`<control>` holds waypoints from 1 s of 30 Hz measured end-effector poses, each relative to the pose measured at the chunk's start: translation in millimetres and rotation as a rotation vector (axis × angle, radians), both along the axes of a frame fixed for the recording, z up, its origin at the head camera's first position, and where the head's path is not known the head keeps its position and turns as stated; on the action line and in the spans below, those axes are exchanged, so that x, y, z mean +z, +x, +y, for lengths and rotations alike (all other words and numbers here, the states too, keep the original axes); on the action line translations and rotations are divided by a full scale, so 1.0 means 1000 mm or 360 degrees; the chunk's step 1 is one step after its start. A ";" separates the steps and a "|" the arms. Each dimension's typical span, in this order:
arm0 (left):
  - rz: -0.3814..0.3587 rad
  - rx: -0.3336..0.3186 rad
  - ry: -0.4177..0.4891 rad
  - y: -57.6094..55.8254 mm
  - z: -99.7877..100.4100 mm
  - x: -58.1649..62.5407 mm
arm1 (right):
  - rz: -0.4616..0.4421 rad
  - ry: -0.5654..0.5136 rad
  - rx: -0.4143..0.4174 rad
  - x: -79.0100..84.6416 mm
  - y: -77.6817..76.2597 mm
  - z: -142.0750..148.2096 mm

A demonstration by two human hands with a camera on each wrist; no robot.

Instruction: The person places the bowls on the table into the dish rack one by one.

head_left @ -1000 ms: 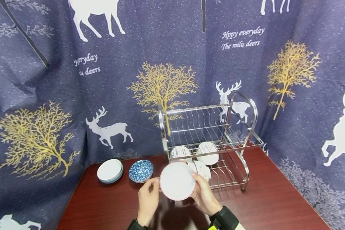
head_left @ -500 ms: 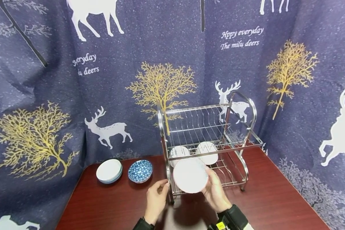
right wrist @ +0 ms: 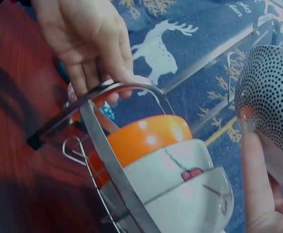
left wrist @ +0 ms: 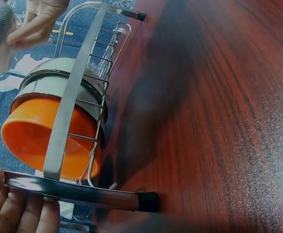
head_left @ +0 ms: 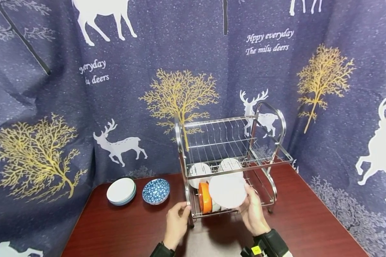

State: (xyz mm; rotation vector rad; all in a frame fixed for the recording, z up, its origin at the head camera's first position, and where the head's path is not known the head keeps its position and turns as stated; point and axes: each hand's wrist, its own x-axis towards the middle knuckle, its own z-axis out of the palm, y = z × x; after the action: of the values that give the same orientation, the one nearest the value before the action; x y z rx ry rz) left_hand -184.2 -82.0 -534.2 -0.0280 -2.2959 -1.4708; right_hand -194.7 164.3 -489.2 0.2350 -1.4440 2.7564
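My right hand (head_left: pixel 253 216) holds a bowl (head_left: pixel 227 191) by its right edge, in front of the dish rack (left wrist: pixel 73 99). The bowl's inside is white, and its outside (right wrist: pixel 273 97) carries small dark dots in the right wrist view. With thumb and fingers, my left hand (head_left: pixel 176 223) grips the rack's front left leg. On the lower tier an orange bowl (left wrist: pixel 34 116) stands on its side, and white bowls (right wrist: pixel 195 204), one with a cherry print, stand beside it. The held bowl partly hides these in the head view.
Two white bowls (head_left: pixel 199 175) sit at the back of the lower tier. Left of the rack stand a blue patterned bowl (head_left: pixel 156 191) and a stack of pale dishes (head_left: pixel 120 190). A patterned curtain (head_left: pixel 122 100) hangs behind the brown table (head_left: pixel 115 228).
My right hand has carried the bowl rightward across the rack's front. My left hand has let go of the bowl and taken hold of the rack's leg. The orange bowl has come into sight.
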 end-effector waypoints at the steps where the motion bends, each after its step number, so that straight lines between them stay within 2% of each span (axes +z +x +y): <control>1: 0.0000 -0.0001 -0.0004 0.000 0.000 0.000 | 0.0000 -0.0006 -0.0021 0.000 0.000 0.002; 8: -0.0042 -0.0001 -0.0007 0.001 0.001 0.001 | 0.0051 -0.0053 -0.0097 0.001 -0.002 0.014; 12: -0.0051 -0.0010 -0.0010 0.002 0.001 0.001 | 0.0065 -0.0078 -0.0210 0.002 -0.003 0.020; 20: -0.0067 -0.0009 -0.0018 0.001 0.000 -0.001 | 0.0047 -0.0063 -0.0517 0.004 -0.004 0.018; 25: -0.0052 -0.0019 -0.0010 0.001 0.001 -0.001 | -0.0007 0.0097 -0.0740 0.004 -0.007 0.015; 30: -0.0053 -0.0036 0.0004 0.001 0.001 -0.001 | -0.0051 0.0418 -0.0930 0.002 -0.010 0.014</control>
State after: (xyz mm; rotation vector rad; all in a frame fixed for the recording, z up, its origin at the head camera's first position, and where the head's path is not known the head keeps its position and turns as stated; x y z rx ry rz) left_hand -182.9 -80.9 -535.2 -0.0292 -2.3275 -1.4963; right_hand -204.6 178.3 -487.0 -0.2018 -1.5680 2.1181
